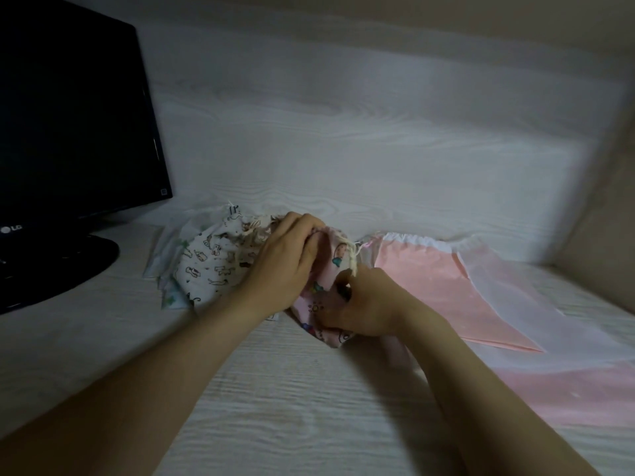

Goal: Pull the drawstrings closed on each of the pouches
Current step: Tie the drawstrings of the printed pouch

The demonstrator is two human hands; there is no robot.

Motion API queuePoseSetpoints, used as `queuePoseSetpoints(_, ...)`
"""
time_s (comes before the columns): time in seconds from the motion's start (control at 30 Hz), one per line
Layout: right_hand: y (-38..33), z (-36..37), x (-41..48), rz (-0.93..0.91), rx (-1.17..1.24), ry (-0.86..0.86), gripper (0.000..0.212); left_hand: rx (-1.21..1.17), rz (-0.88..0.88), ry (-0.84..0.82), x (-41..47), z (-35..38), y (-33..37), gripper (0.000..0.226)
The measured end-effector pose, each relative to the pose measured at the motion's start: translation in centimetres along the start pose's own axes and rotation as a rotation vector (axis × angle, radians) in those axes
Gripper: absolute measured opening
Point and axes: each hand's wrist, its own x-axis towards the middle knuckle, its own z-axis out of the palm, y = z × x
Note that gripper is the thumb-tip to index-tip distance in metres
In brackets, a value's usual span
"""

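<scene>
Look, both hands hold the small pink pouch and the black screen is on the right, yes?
No. The head view shows the screen on the left. The left hand and right hand do hold the small pink pouch.

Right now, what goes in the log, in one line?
left hand: grips pink pouch | right hand: pinches drawstring | white pouch: on left

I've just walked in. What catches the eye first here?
Two bare hands work at the middle of the desk: the left hand grips a small pink pouch while the right hand pinches its cord. A white printed pouch lies just left of them, a large pink bag to the right, and a dark monitor stands at far left.
</scene>
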Motion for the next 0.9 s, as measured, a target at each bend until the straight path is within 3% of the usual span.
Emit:
queuePoseSetpoints(0.13, 0.2, 0.1, 0.3, 0.009, 0.082, 0.135, 0.027, -0.014, 0.006, 0.07, 0.2, -0.3, -0.2, 0.015)
queuePoseSetpoints(0.27, 0.9, 0.4, 0.5, 0.022, 0.017, 0.36, 0.056, 0.005, 0.045, 0.107, 0.3, -0.9, -0.2, 0.02)
queuePoseSetpoints(0.37, 1.7, 1.0, 1.3, -0.025, 0.13, 0.507, 0.067, 0.051, 0.085, 0.085, 0.4, -1.0, -0.2, 0.016)
queuePoseSetpoints(0.47, 2.3, 1.0, 1.4, -0.066, 0.254, 0.425, 0.095, 0.175, 0.138, 0.042, 0.3, -0.9, -0.5, 0.009)
queuePoseSetpoints(0.5, 2.4, 1.1, 1.4, -0.073, 0.218, 0.376, 0.095, 0.229, 0.149, 0.028, 0.2, -0.9, -0.5, 0.009)
queuePoseSetpoints(0.57, 2.2, 1.3, 1.4, -0.061, 0.129, 0.363, 0.069, 0.33, 0.157, -0.015, -0.1, -0.9, -0.4, 0.013)
queuePoseSetpoints(0.67, 1.1, 0.8, 1.1, -0.029, 0.218, 0.46, 0.022, 0.408, 0.123, -0.099, -0.2, -0.8, -0.6, 0.019)
queuePoseSetpoints(0.77, -0.2, 0.1, 0.3, -0.041, 0.344, 0.414, 0.021, 0.383, 0.015, -0.219, -0.2, -0.6, -1.0, 0.024)
queuePoseSetpoints(0.9, 0.2, 0.8, 0.6, -0.009, 0.096, 0.415, 0.035, 0.34, -0.047, -0.253, -0.4, -0.1, -1.3, 0.037)
